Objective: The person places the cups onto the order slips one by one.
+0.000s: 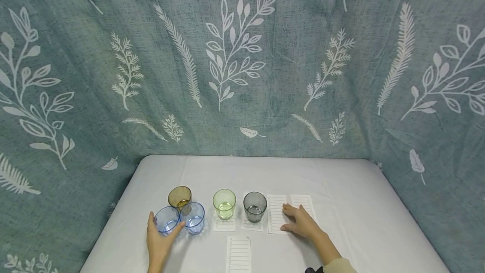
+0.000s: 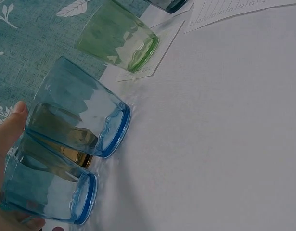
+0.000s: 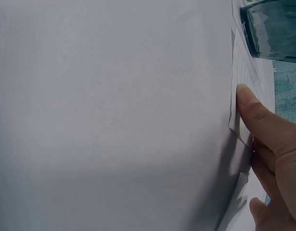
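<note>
Two blue glasses stand side by side: a left blue glass (image 1: 166,220) and a right blue glass (image 1: 192,218). My left hand (image 1: 161,237) holds the left one, with fingers along its outer side. The thumb reaches across to the right glass's near side, as the left wrist view also shows. At the right, my right hand (image 1: 302,222) touches a lined paper sheet (image 1: 277,214), its thumb (image 3: 246,96) by the sheet's edge. A second lined sheet (image 1: 305,203) lies partly behind that hand. Fingertip contact there is partly hidden.
An amber glass (image 1: 179,197) stands just behind the blue glasses. A green glass (image 1: 224,204) and a grey glass (image 1: 255,206) stand on lined sheets in the middle. Another lined sheet (image 1: 238,254) lies nearer the front of the white table (image 1: 341,180).
</note>
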The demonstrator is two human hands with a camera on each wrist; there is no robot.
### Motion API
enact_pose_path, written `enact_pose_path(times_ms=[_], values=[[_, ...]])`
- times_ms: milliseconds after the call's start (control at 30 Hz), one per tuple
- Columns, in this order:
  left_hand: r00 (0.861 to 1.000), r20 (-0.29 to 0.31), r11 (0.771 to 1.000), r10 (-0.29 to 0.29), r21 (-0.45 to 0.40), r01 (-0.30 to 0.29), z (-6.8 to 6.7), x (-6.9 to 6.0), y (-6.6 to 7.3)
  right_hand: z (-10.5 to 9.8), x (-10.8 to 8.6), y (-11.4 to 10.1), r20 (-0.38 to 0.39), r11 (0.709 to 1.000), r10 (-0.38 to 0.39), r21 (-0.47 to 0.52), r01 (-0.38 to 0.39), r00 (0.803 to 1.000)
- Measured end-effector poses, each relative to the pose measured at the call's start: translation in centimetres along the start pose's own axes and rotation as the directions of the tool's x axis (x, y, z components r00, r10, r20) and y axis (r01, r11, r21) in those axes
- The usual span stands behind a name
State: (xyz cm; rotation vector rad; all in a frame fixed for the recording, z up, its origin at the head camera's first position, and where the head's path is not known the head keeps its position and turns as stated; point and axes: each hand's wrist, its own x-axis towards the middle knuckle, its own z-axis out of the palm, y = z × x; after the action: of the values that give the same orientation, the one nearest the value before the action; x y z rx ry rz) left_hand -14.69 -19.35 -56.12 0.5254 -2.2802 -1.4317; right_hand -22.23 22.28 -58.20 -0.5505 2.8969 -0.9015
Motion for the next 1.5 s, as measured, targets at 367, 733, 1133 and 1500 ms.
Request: enact_pose_path(times_ms=[367, 733, 1133, 1500], values=[[0.999, -0.046, 1.000, 0.005, -0.027, -0.007, 0.0, 0.1, -0.6, 0.1, 0.0, 0.1, 0.003, 0.999, 0.043, 0.024, -0.043, 0.999], [1.000, 0.000, 0.999, -0.009, -0.049, 0.009, -0.5, 0.2, -1.2, 0.1, -0.2, 0.0, 0.000, 0.998, 0.020, 0.052, -0.020, 1.000], [0.999, -0.052, 0.999, 0.014, -0.033, -0.016, -0.4, 0.1, -1.3, 0.3, -0.4, -0.1, 0.000, 1.000, -0.027, 0.008, 0.027, 1.000], [0.999, -0.050, 0.999, 0.017, -0.032, -0.018, -0.5, -0.1, -0.9, 0.6, -1.4, -1.0, -0.043, 0.999, -0.041, -0.014, 0.040, 0.998]])
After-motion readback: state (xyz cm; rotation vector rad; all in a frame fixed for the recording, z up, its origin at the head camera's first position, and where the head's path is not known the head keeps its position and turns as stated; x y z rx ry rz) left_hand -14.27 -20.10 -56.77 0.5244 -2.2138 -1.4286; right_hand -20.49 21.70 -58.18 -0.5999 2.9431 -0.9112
